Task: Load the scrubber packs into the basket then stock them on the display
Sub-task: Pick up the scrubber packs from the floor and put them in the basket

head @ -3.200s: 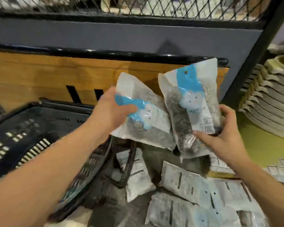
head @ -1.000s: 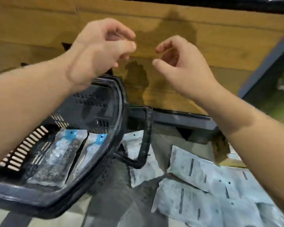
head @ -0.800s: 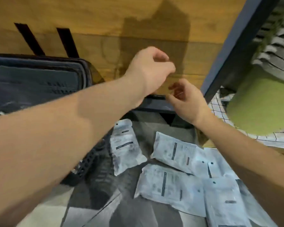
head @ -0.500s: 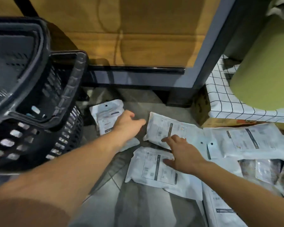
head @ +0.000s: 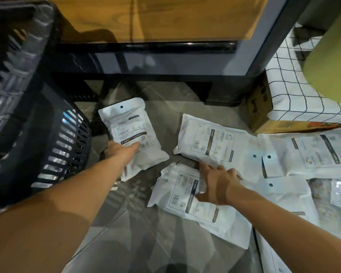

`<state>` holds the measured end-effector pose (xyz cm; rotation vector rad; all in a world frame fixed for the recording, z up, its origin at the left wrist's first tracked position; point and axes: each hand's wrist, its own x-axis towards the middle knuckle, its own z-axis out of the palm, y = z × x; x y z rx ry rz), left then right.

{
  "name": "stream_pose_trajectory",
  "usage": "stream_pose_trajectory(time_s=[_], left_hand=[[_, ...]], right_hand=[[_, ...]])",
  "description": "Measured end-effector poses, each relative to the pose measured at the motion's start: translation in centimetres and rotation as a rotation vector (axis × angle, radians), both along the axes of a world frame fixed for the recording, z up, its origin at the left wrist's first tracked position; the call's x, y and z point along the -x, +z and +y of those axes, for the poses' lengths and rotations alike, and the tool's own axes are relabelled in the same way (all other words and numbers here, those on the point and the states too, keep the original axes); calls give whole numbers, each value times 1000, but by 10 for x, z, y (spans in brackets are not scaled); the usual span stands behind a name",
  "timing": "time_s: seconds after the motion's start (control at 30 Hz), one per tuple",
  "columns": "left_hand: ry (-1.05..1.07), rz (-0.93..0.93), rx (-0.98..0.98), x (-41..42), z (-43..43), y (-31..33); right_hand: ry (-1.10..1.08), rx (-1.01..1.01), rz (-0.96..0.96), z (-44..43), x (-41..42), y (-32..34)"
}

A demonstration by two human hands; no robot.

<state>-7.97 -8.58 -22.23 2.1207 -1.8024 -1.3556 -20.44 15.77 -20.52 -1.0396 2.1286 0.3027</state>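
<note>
- The left arm reaches in from the lower left, forward and down along the side of the black basket [head: 47, 154]. The left hand [head: 120, 152] lies at the lower left edge of a white scrubber pack [head: 130, 127].
- The right arm comes in from the lower right at a low angle. The right hand [head: 217, 184] is palm down over two more packs.
- Left hand: one digit stretches across the pack's printed label and the others are hidden behind the hand, so I cannot tell whether it grips the pack or only rests on it.
- Right fingers [head: 205, 167] are straight and spread, nothing clenched. The tips touch the lower edge of the upper middle pack [head: 211, 142], and the thumb presses on the lower middle pack [head: 185, 203].
- The grey tiled floor [head: 142, 243] carries all the loose packs, label side up.
- The display's wooden panel [head: 165, 16] rises at the top, with a black rail [head: 146, 46] beneath it.
- The basket stands at the left, just beside the first pack.
- A white grid-patterned cover [head: 295, 95] lies over a cardboard box [head: 258, 107] at the right.
- Further packs [head: 313, 152] overlap at the right edge.
</note>
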Motion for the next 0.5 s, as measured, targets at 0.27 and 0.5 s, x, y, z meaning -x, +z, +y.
stream_pose_trajectory(time_s=[0.27,0.5], left_hand=[[99,110,-126,1,2,-5],[54,250,-146,2,39,50]], right_hand=[[17,136,-44,11,15,50],[126,403,306,21,40,157]])
